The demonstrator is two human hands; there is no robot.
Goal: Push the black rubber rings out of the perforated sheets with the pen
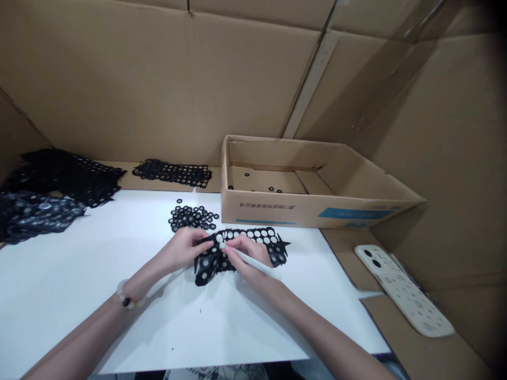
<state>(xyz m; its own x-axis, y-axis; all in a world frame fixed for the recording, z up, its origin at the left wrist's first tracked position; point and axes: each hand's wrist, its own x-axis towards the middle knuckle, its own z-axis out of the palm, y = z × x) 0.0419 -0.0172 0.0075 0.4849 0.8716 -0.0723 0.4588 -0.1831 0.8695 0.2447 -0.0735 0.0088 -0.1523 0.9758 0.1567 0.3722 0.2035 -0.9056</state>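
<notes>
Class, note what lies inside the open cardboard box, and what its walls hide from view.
Small black rings lie scattered on the floor of the cardboard box. Its front wall hides the nearest part of the floor, so anything there cannot be seen.

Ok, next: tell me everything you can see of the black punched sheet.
The black punched sheet looks thin and rubbery, with rows of round holes and a spiky, ragged outline. Along its far side the holes are empty, showing the white table through; at its near left, some hold rings. It lies mostly flat, just short of a pile of loose black rings. The left hand presses its left end, the right hand lies over its middle, and a white stick touches it at the tip.
</notes>
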